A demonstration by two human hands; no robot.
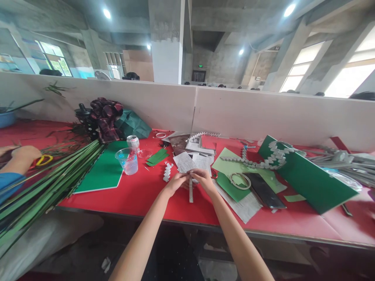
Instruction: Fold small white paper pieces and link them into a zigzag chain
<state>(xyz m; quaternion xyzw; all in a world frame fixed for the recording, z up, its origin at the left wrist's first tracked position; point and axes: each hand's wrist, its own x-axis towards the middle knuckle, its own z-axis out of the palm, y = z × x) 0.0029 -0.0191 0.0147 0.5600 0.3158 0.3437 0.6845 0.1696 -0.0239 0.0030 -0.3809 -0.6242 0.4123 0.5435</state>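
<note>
Over the red tabletop, my left hand [179,182] and my right hand [202,178] meet at the fingertips. Both pinch a narrow folded strip of printed paper [191,192], whose lower end hangs toward me. Beyond my fingers lie loose sheets of printed paper [184,161]. Left of my left hand is a short white zigzag piece of folded paper [167,171]. Red scissors handles [215,173] show just right of my right hand. A longer folded-paper chain [249,160] stretches across to the right.
Green leaf strips [58,187] and a green board [102,173] lie left, near a co-worker's hand [27,156]. A plastic cup [127,160] and a can [133,143] stand there. A phone [265,190], a white ring [240,181] and an upright green board [307,179] are right.
</note>
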